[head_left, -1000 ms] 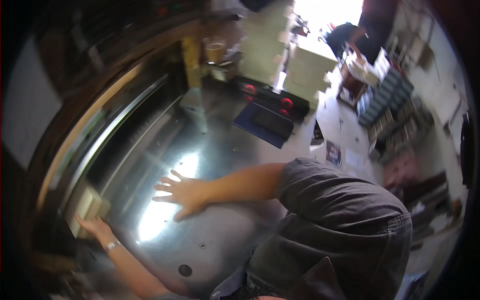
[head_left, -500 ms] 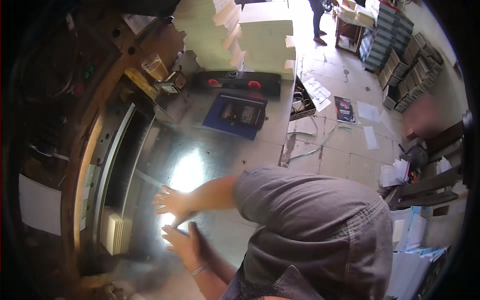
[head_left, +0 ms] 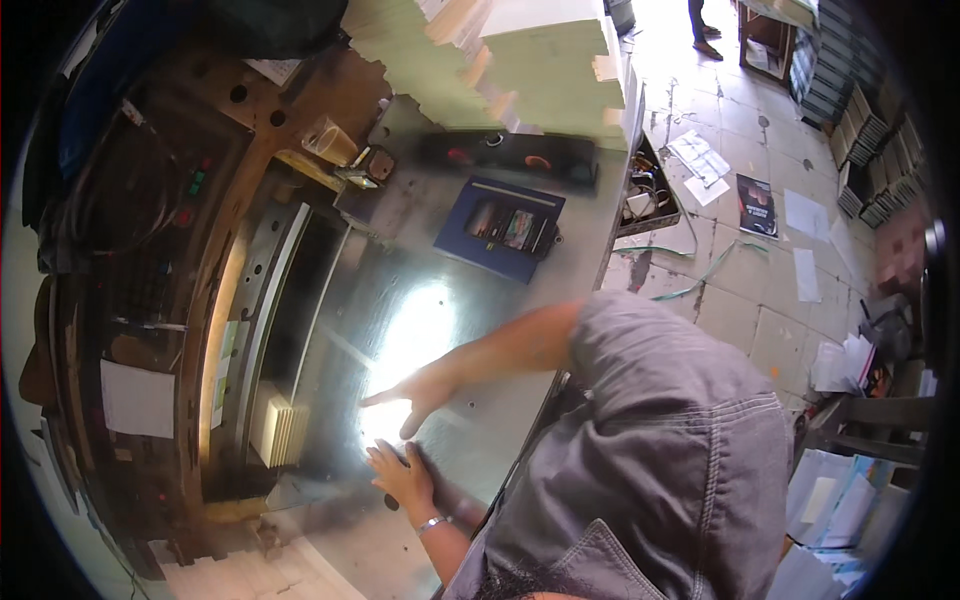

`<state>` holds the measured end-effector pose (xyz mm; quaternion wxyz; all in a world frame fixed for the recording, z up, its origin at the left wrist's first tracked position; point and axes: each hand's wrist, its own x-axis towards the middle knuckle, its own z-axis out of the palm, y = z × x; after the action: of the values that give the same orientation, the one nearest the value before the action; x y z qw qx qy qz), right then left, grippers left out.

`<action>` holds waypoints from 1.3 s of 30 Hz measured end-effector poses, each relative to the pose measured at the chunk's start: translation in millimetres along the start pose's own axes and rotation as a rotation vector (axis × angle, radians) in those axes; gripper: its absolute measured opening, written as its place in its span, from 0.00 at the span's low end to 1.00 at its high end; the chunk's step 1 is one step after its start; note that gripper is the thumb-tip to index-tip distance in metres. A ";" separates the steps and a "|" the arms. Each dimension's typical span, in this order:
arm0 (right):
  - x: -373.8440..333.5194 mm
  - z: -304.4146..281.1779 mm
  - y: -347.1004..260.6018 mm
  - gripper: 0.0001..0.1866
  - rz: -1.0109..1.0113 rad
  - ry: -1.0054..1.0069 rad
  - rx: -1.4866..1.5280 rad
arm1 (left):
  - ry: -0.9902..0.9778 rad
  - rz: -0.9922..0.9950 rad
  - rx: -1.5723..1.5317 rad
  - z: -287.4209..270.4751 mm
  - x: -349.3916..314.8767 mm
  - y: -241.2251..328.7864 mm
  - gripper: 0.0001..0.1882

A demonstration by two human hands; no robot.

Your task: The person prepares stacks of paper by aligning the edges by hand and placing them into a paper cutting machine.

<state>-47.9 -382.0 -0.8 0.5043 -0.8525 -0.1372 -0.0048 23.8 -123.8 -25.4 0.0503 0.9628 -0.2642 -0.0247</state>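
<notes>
Over a shiny metal worktable [head_left: 510,400], my right hand [head_left: 430,393] reaches in from the right with its fingers stretched out, slightly blurred. A bright glare lies on the metal around its fingertips. Just below it, my left hand [head_left: 403,482], with a bracelet at the wrist, rests flat with fingers apart. No object shows in either hand. To the left of the hands stands a cream ribbed block [head_left: 281,428], at the near end of a dark slot edged by a pale metal bar [head_left: 272,295].
A blue folder [head_left: 470,245] bearing a dark pictured rectangle lies further back, before a black bar [head_left: 510,158] and tall paper stacks [head_left: 560,75]. A plastic cup [head_left: 330,143] stands back left. A tray [head_left: 650,200] with odds and ends is beside the table; papers lie on the tiled floor.
The whole view has swung, so the table appears further right. My right hand's spread fingers have drawn closer together, one pointing forward. Both hands have shifted slightly nearer me along the table.
</notes>
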 end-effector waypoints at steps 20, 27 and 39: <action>-410.8 -410.3 36.9 0.63 0.510 1.758 0.344 | 0.039 -0.056 0.008 2.2 -0.3 5.7 0.41; -414.2 -411.9 15.2 0.36 0.462 1.777 0.396 | 0.041 -0.046 -0.027 0.4 0.2 13.8 0.41; -400.4 -395.4 -15.9 0.38 0.298 1.681 0.548 | 0.064 -0.041 -0.025 -3.7 -5.0 14.0 0.40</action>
<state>-385.5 -807.0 148.5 0.6196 -0.4261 0.3930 -0.5292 12.7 -132.9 -20.1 0.0703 0.9677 -0.2423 0.0015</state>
